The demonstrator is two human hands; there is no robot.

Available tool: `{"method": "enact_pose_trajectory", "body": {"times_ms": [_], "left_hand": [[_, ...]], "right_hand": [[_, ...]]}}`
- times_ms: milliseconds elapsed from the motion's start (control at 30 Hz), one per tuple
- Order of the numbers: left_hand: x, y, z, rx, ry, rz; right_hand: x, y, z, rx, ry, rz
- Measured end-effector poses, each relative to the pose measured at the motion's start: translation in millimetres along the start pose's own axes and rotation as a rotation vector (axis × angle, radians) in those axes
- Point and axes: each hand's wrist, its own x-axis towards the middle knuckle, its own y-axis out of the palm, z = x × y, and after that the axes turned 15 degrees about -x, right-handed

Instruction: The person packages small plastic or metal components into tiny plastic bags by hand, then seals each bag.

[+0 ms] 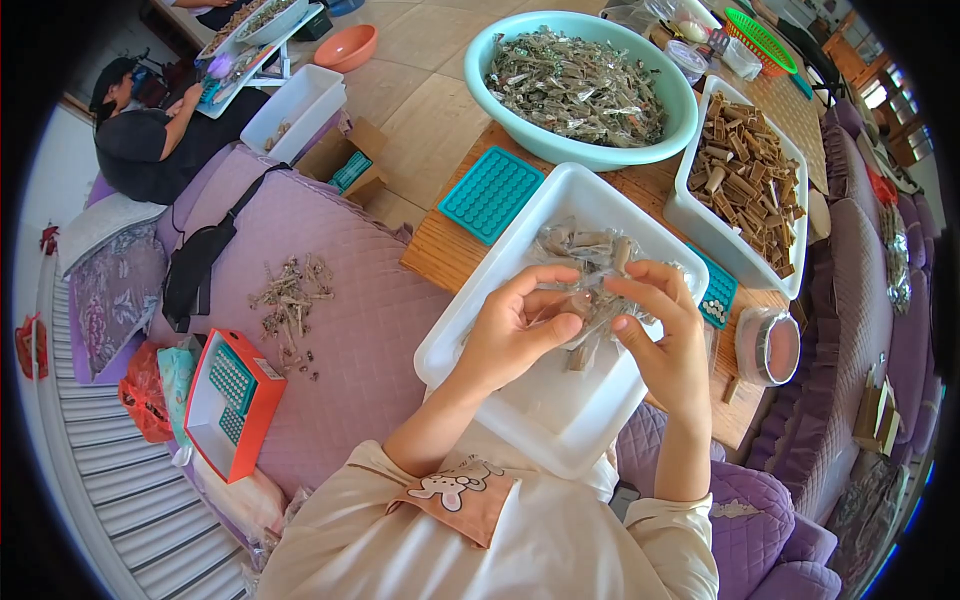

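Flanking clear-wrapped pieces point(598, 312) over a white tray point(540, 410), left hand point(525, 330) and right hand point(662, 335) curl inward, neither plainly nearer; whether either grip pinches one, or how its long axis runs, is unclear.

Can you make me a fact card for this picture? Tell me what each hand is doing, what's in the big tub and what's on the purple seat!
Left grip: fingers curled at the wrapped pieces; pinch unclear
Right grip: facing the left one, at the same pieces; pinch unclear
White tray: beneath both hands, wrapped pieces inside
Blue tub: heaped with wrapped pieces
White bin: full of brown pieces
Purple seat: a loose pile, with a red box at its left
Other person: upper left, in black
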Motion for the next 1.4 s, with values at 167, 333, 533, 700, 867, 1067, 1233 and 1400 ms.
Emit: {"method": "enact_pose_trajectory", "body": {"times_ms": [167,333,533,700,867,1067,1233,1400], "left_hand": [[-0.2,-0.1,3.8,0.006,0.036,0.016],[-2.0,5.4,11.2,-0.032,0.096,-0.003],[-9.4,8.1,14.5,0.219,0.126,-0.003],[-9.6,9.0,1.2,1.07,0.847,-0.063],[-4.9,16.1,0.5,1.304,0.878,0.05],[0.9,8.2,1.6,1.155,0.738,0.127],[16.7,-28.7,-10.3,0.919,0.715,-0.322],[-0.6,-29.4,-3.1,0.302,0.458,0.019]], "right_hand": [[-8.6,12.0,-13.0,0.027,-0.089,0.09],[-18.1,31.4,-9.9,0.76,0.256,-0.087],[-26.8,47.5,-21.4,0.498,0.292,-0.068],[-31.8,51.8,-22.1,0.358,0.301,-0.115],[-32.4,44.4,-5.3,0.103,0.101,-0.117],[-36.9,36.5,-7.0,-0.127,-0.056,-0.004],[-43.6,20.3,-2.3,0.003,-0.063,0.092],[-39.6,26.1,-13.7,0.389,0.13,-0.06]]}}
